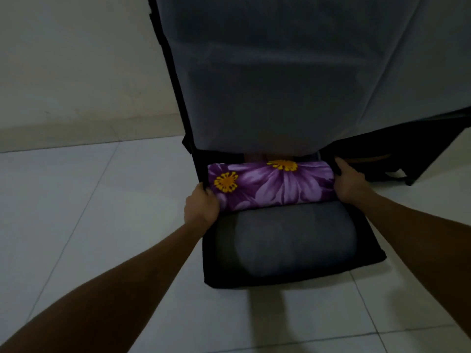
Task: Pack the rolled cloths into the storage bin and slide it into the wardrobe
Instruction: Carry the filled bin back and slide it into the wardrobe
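A black fabric storage bin (293, 277) sits on the floor, its far end under the hanging grey cover of the wardrobe (293, 80). Inside lie a rolled purple cloth with yellow-centred flowers (272, 186) and, nearer me, a rolled grey cloth (293, 240). A third, brownish cloth (257, 157) just shows behind the purple one, mostly hidden by the cover. My left hand (202, 206) grips the bin's left wall beside the purple roll. My right hand (349, 180) grips the right wall at the roll's other end.
White floor tiles (102, 200) spread left and in front of the bin. A pale wall (76, 59) rises at the left. Black wardrobe fabric with a brown strap (369, 159) lies on the floor to the right of the bin.
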